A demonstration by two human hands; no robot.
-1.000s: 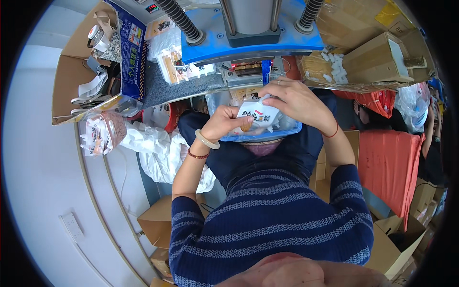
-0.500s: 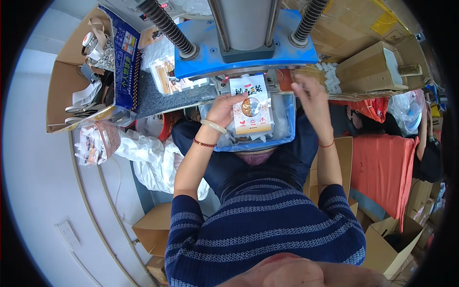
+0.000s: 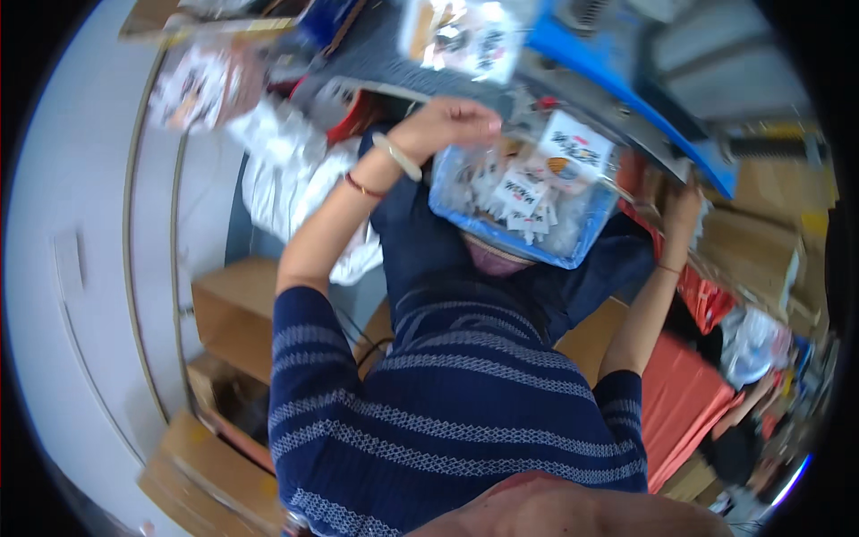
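My left hand [image 3: 447, 125] hovers over the upper left corner of a blue-lined bin [image 3: 575, 257], fingers stretched out and holding nothing. A white printed packet [image 3: 573, 148] with a round window lies at the bin's far side, against the edge of the press, and no hand touches it. Inside the bin are many small white printed pieces [image 3: 523, 192] and clear plastic. Past the right end of the blue press plate [image 3: 617, 80] reaches my right hand [image 3: 684, 208], next to a patch of white bits. Its fingers are partly hidden and blurred.
More printed packets [image 3: 465, 40] lie on the grey worktop left of the press. White sheeting [image 3: 286, 179] hangs at my left, above cardboard boxes [image 3: 234, 309]. At right are cartons [image 3: 747, 251], a red-covered surface [image 3: 680, 403] and another person's arm [image 3: 747, 403].
My head view has turned, so the scene is tilted. My left hand has let go of the packet and drawn left; my right hand has gone out to the right of the press.
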